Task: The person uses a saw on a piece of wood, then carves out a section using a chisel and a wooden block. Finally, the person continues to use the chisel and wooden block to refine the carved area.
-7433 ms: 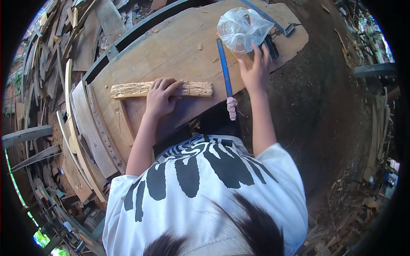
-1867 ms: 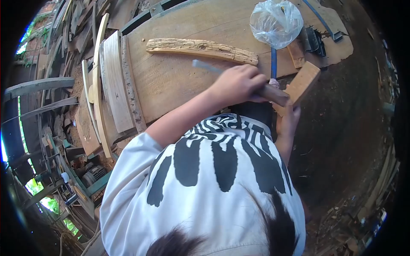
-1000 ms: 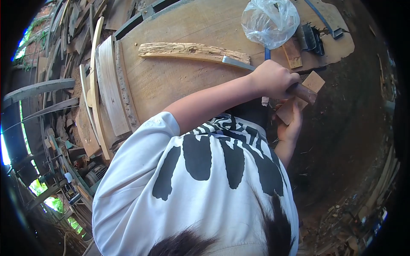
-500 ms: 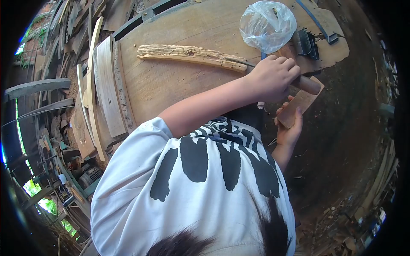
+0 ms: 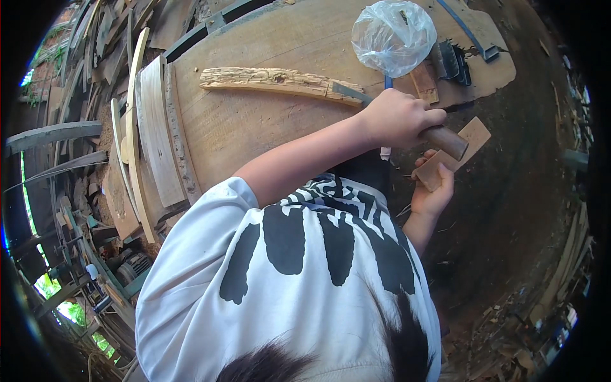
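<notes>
My left hand is closed around a chisel-like tool, its back facing up. The tool's wooden handle sticks out to the right, and its flat metal blade points left over the end of a rough, curved wood strip. In my right hand is a thin, flat wood piece, gripped at its lower end with the thumb on top. The tool's handle crosses over the middle of this piece; whether they touch I cannot tell.
A large wooden board lies under the strip. On it are a clear plastic bag, dark metal parts, a blue metal bar and a small wood block. Curved planks and a motor are at the left.
The tool has turned, showing more of its blade's flat face, and its handle end has dropped lower. The flat wood piece has tilted further to the right. My right hand has turned slightly.
</notes>
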Tool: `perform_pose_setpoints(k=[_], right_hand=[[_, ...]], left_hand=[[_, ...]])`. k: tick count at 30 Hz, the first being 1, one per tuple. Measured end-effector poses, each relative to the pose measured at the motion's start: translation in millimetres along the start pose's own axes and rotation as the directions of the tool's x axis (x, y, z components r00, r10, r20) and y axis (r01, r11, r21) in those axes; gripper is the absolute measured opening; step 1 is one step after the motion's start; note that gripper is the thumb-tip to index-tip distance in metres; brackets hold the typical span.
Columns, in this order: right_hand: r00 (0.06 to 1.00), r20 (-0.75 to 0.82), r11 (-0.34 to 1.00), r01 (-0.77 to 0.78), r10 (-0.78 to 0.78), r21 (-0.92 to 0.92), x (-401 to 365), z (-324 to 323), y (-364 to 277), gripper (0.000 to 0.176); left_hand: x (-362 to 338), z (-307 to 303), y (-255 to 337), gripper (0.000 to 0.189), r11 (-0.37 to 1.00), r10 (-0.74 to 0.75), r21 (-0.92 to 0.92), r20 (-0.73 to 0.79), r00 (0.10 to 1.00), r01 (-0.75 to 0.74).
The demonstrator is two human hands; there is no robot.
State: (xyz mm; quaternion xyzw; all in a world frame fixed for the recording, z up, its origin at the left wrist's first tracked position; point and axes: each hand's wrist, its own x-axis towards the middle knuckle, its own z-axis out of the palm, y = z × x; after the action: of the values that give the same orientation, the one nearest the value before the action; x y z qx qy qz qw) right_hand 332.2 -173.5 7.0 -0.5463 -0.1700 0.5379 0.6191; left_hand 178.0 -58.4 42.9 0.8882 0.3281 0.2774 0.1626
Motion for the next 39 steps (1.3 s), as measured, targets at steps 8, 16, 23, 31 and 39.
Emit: perform_pose_setpoints(k=[8,16,23,31,39], right_hand=[[0.999,-0.031,0.996,0.017,-0.015,0.09,0.4,-5.1,-4.1,0.046],[1.0,0.013,1.0,0.017,-0.017,0.009,-5.4,6.0,-10.6,0.051],[0.999,0.048,0.998,0.014,-0.017,0.063,-4.5,-2.8,-14.0,0.05],[0.924,-0.119,0.925,0.374,-0.364,0.067,-12.4,-1.4,-33.2,0.056],[0.932,-0.1,0.929,0.331,-0.349,-0.164,-26.0,-7.7,-43.0,0.051]], left_hand=[[7.1,1.7,-1.3,0.027,0.991,-0.13,0.0,0.111,0.985,0.131],[17.1,-6.0,-9.2,0.028,0.976,-0.192,-0.068,0.179,0.965,0.207],[21.9,-6.7,-11.2,0.029,0.975,-0.192,-0.07,0.217,0.957,0.212],[23.0,3.2,-13.1,0.027,0.976,-0.181,-0.065,0.277,0.944,0.206],[24.3,8.3,-18.6,0.026,0.968,-0.23,-0.033,0.269,0.935,0.247]])
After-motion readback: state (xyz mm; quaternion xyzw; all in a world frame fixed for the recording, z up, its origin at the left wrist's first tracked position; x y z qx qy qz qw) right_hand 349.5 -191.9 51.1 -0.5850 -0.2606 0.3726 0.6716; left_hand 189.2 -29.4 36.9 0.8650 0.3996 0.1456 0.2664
